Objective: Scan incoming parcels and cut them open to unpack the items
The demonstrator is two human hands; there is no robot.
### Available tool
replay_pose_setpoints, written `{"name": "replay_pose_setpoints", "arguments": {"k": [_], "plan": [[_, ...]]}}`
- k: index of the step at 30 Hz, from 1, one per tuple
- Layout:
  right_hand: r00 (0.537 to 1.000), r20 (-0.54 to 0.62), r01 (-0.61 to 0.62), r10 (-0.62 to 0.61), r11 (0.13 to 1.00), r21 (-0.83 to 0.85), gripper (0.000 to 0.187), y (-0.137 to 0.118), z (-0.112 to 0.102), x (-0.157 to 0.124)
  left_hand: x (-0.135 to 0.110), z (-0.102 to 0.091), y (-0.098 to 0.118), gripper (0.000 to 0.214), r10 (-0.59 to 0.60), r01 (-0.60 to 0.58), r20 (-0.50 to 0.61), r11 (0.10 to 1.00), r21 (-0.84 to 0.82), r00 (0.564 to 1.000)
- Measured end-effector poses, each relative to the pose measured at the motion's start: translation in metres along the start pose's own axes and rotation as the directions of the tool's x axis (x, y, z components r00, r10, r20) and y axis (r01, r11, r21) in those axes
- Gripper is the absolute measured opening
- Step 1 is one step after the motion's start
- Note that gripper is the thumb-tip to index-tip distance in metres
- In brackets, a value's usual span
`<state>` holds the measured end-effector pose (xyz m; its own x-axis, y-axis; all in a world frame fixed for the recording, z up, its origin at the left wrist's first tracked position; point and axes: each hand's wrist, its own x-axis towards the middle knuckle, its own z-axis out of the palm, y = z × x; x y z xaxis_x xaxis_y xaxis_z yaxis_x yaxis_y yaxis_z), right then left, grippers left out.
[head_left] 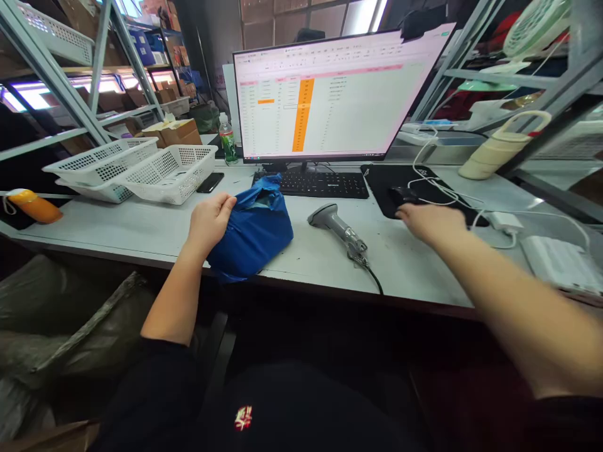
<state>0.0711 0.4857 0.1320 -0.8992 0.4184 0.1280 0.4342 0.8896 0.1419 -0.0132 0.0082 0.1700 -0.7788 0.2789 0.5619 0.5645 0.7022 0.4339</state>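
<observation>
My left hand (210, 218) rests on the left side of a blue plastic parcel (257, 229) at the near edge of the white desk (141, 220), fingers curled over it. My right hand (429, 221) reaches toward a black mouse (401, 194) on a black mouse pad (384, 179), fingertips touching or just short of it; the fingers look stretched out but are blurred. A grey handheld barcode scanner (335, 224) lies on the desk between the two hands. Behind stand a black keyboard (325, 184) and a monitor (336, 94) showing a spreadsheet.
White mesh baskets (164, 171) stand stacked at the left, a black phone (210, 182) beside them, a green bottle (228, 140) behind. White cables and a charger (504, 221) lie on the right. Metal shelving flanks both sides. An orange object (32, 205) lies far left.
</observation>
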Motion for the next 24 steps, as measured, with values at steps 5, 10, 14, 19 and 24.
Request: {"name": "replay_pose_setpoints", "arguments": {"k": [5,10,14,19,24], "plan": [[0.991,-0.080,0.114,-0.105,0.987,0.116,0.035,-0.027,0.028,-0.014,0.003,0.009,0.008,0.032,0.041,-0.040,0.015,0.999,-0.028,0.999],[0.588,-0.559,0.773,-0.585,0.609,0.177,0.037,-0.138,-0.044,-0.051,0.004,0.005,0.027,0.032,0.054,-0.056,0.065,0.998,0.030,0.996],[0.400,-0.589,0.877,-0.702,0.480,0.024,0.043,-0.217,-0.077,-0.085,0.004,0.003,0.034,0.035,0.015,-0.034,0.104,0.982,0.186,0.995],[0.395,-0.577,0.857,-0.715,0.512,-0.048,0.023,-0.244,-0.069,-0.079,0.007,0.007,0.019,0.037,-0.006,-0.043,0.201,0.970,0.240,0.980],[0.534,-0.507,0.798,-0.677,0.602,0.037,0.028,-0.241,-0.059,-0.075,0.024,0.014,0.002,0.035,0.032,-0.063,0.207,0.988,0.142,0.978]]}}
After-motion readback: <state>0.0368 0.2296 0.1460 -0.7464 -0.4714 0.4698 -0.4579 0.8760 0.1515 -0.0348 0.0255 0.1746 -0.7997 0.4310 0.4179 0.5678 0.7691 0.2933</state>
